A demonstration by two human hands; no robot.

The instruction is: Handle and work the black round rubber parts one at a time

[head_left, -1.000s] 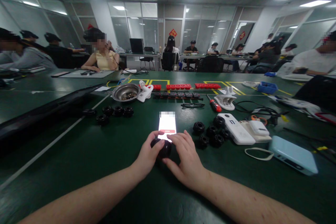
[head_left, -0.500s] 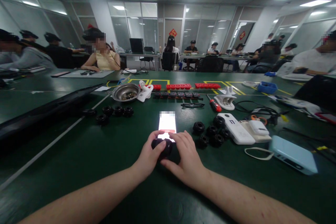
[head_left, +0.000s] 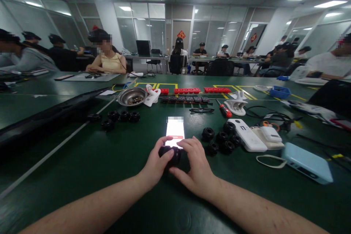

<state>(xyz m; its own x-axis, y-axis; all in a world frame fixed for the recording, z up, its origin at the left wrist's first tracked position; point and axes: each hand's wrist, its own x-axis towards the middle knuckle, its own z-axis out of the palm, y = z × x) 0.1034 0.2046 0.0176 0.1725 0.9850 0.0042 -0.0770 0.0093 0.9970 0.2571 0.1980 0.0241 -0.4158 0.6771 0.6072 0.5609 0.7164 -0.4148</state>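
Note:
My left hand [head_left: 154, 165] and my right hand [head_left: 195, 166] meet in front of me on the green table [head_left: 82, 161]. Both are closed round one small black round part [head_left: 170, 154], which shows between the thumbs. Just beyond it lies a phone [head_left: 174, 130] with its screen lit. A cluster of like black round parts [head_left: 221, 139] sits to the right of the phone. Another group of black parts [head_left: 119, 117] lies further off to the left.
A steel bowl [head_left: 132, 96], red strips [head_left: 186, 90], a red-handled screwdriver [head_left: 224, 110], white devices [head_left: 246, 134], a light-blue box [head_left: 307, 162] and a cable loop [head_left: 270, 161] lie around. A long black bar [head_left: 52, 115] lies on the left. Other people sit at tables behind.
Almost nothing: both hands stay on the black part, the fingers shifting slightly round it. The view has drifted a little.

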